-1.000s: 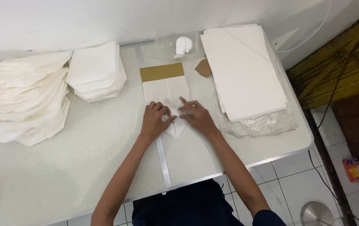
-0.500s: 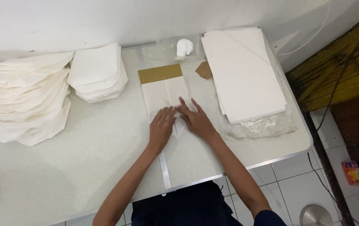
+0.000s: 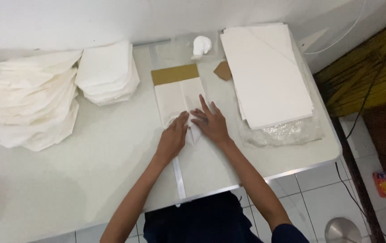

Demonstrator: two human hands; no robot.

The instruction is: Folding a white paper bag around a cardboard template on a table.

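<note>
Left hand shifted onto paper

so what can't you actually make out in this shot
- Head view: the folded paper's lower point, covered by the left hand and right hand.
- The white lump at the table's far edge: too small and blurred to identify.
- The big paper pile: cut off by the left edge.

1 head-worn view, looking steeply down from above the person's own arms onto the white surface. It faces the wall behind; range is moderate, taking in nearly the whole surface plus tiled floor at right.
</note>
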